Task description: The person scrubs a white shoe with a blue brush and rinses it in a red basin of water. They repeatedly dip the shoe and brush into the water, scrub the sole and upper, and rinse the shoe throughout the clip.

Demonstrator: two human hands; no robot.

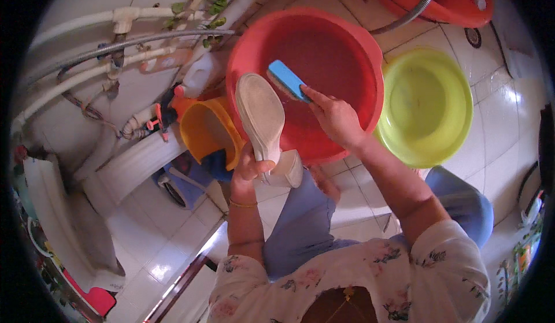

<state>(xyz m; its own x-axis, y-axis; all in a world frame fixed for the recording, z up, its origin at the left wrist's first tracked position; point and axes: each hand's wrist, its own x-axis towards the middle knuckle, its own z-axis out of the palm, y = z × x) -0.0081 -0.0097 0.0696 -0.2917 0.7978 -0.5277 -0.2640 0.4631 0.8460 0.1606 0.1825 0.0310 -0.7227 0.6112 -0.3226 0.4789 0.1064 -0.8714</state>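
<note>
My left hand (250, 165) grips a pale high-heeled shoe (262, 106) near its arch, with the sole and the block heel turned up towards me. In my right hand (337, 117) is a blue scrubbing brush (286, 78), held by one end with its bristles towards the shoe. A narrow gap separates the brush from the sole. Both are above a large red plastic basin (347, 32), whose inside looks dark red, perhaps with water in it. The shoe's upper is mostly hidden behind the sole.
A yellow-green basin (451, 119) stands on the tiles to the right. An orange bucket (190, 128) with a dark blue cloth (215, 163) is at the left, near white pipes (86, 19) and a plastic jug (198, 75). Another red tub (472, 9) with a grey hose (412, 15) lies beyond.
</note>
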